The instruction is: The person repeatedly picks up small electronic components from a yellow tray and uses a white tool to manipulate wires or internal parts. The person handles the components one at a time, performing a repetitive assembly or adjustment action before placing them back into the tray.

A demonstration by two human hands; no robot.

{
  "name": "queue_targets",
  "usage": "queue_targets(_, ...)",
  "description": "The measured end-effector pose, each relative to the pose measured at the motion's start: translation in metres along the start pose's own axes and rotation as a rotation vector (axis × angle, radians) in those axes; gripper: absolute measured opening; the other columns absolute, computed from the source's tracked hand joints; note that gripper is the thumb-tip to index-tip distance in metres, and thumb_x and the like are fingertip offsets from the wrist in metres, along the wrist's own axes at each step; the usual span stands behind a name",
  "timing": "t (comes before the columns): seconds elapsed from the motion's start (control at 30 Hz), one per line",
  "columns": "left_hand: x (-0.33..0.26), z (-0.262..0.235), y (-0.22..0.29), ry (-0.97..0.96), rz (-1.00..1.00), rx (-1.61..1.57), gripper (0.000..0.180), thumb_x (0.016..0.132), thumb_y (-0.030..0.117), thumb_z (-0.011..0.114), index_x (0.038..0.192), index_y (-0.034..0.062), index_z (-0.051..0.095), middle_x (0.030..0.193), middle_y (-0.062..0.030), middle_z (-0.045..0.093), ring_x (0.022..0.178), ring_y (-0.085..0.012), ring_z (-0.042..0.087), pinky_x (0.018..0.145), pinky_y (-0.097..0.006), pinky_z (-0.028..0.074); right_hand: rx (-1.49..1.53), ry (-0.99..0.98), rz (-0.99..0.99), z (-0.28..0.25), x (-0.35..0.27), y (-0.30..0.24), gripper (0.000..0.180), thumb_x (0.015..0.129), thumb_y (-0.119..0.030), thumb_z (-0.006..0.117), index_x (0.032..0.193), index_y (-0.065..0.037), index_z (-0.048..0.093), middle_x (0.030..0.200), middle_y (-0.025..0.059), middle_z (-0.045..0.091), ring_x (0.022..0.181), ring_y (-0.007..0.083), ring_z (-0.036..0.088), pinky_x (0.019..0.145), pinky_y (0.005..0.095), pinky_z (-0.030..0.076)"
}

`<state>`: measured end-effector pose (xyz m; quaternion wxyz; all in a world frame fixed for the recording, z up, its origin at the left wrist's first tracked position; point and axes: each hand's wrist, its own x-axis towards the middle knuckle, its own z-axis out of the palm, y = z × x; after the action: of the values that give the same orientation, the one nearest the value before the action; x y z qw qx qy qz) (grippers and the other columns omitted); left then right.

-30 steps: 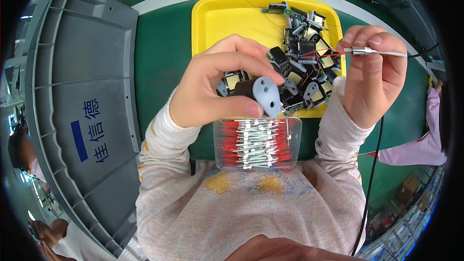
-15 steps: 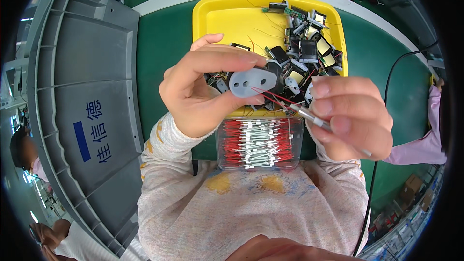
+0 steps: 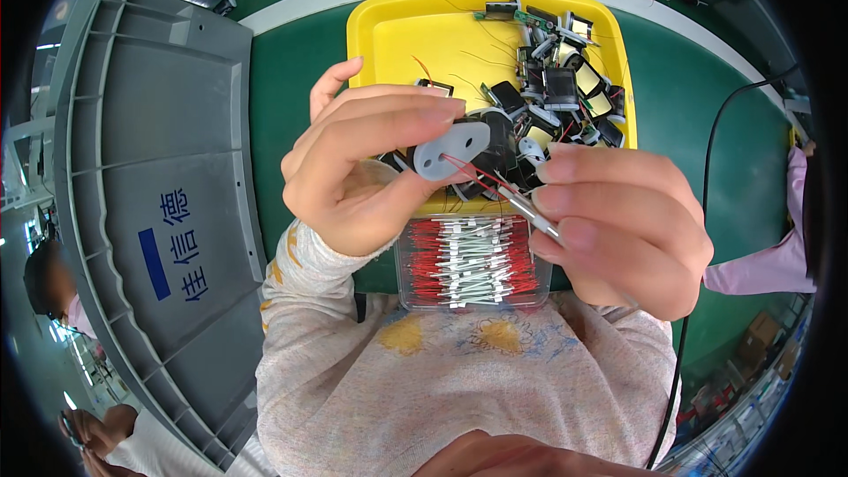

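Observation:
My left hand (image 3: pixel 349 163) pinches a small black electronic assembly between thumb and fingers. Its pale grey oval end cap (image 3: pixel 454 143), pierced by several round holes, faces up toward me. Thin red wires (image 3: pixel 473 170) run from one hole to the tip of a slim silver metal tool (image 3: pixel 533 212). That tool, which looks like tweezers, is gripped by my right hand (image 3: pixel 632 221); its rear part is mostly hidden by the fingers. Both hands are over the near edge of a yellow tray (image 3: pixel 406 40), where many similar assemblies (image 3: pixel 560 87) are heaped on the right.
Close to my body lies a clear plastic box (image 3: pixel 542 287) of red wires with white ends (image 3: pixel 477 261). A large grey crate (image 3: pixel 177 106) stands at left. A black cable (image 3: pixel 709 146) crosses the green table (image 3: pixel 662 79) at right. Other people sit at both sides.
The capped assembly has moved slightly left and tilted. My right hand has come left and nearer to it, bringing the tool tip closer to the cap's holes.

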<state>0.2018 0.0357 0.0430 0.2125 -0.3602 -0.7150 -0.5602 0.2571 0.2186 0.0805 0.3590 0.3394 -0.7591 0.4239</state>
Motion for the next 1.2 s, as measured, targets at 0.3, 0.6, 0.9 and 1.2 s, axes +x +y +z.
queue_targets(0.3, -0.001, -0.001, -0.001, 0.036, 0.055, 0.102, 0.025, 0.058, 0.002, 0.072, 0.081, 0.0055, 0.063, 0.082, -0.0085, 0.067, 0.083, -0.0214, 0.064, 0.09, -0.041, 0.032, -0.035, 0.072, -0.046, 0.007, -0.002, 0.0, 0.034, 0.057, 0.002, 0.073, 0.082, 0.003, 0.051, 0.078, 0.0161, 0.06, 0.07, 0.0296, 0.062, 0.059, 0.0337, 0.056)
queue_targets(0.6, 0.0, 0.001, -0.003, 0.034, 0.137, 0.169, 0.025, 0.058, 0.0, 0.069, 0.082, 0.0054, 0.062, 0.081, -0.0082, 0.067, 0.084, -0.0238, 0.063, 0.092, -0.043, 0.032, 0.05, 0.091, 0.016, 0.005, -0.001, 0.002, 0.034, 0.055, 0.002, 0.073, 0.082, 0.003, 0.053, 0.077, 0.0161, 0.061, 0.069, 0.0289, 0.062, 0.057, 0.031, 0.053)
queue_targets(0.9, 0.0, 0.001, 0.001, 0.037, 0.106, 0.15, 0.035, 0.056, 0.007, 0.077, 0.087, 0.006, 0.06, 0.081, -0.0081, 0.067, 0.085, -0.0241, 0.063, 0.091, -0.044, 0.031, -0.006, 0.113, -0.039, 0.008, -0.005, 0.003, 0.033, 0.057, 0.002, 0.074, 0.083, 0.002, 0.053, 0.08, 0.0156, 0.06, 0.073, 0.0286, 0.062, 0.061, 0.0328, 0.055)
queue_targets(1.2, 0.0, -0.002, 0.005, 0.007, 0.054, 0.146, 0.04, 0.053, 0.01, 0.08, 0.088, 0.006, 0.059, 0.08, -0.0079, 0.067, 0.087, -0.0246, 0.062, 0.091, -0.046, 0.031, -0.029, 0.076, -0.036, 0.009, -0.01, -0.004, 0.037, 0.056, 0.001, 0.074, 0.087, 0.002, 0.054, 0.084, 0.0161, 0.059, 0.079, 0.0292, 0.06, 0.068, 0.0403, 0.056)
